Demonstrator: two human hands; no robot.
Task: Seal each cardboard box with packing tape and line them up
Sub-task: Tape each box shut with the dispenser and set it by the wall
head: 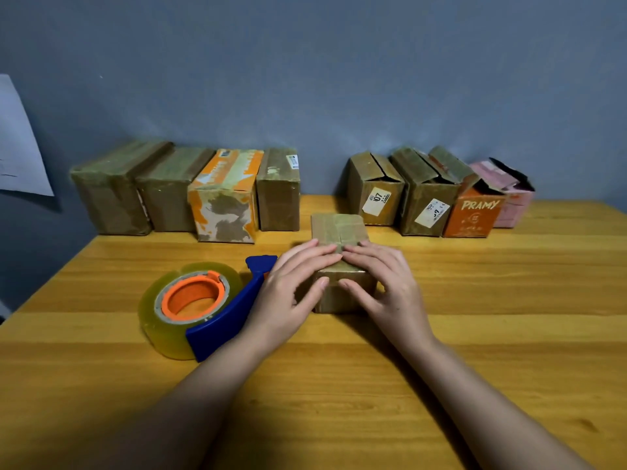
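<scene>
We press our left hand (291, 283) and right hand (383, 283) flat, fingers straight, onto the small taped brown cardboard box (341, 232) mid-worktop. The blue-handled clear tape dispenser (200, 307) lies just left. Four sealed boxes (190, 188) and four open-flapped boxes (437, 195) line the wooden worktop (509, 283)'s far edge.

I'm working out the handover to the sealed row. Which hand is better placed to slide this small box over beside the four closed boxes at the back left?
Probably the right hand: it presses the small brown cardboard box from the far side of that row, so it can push it there. The left hand lies in the path.
</scene>
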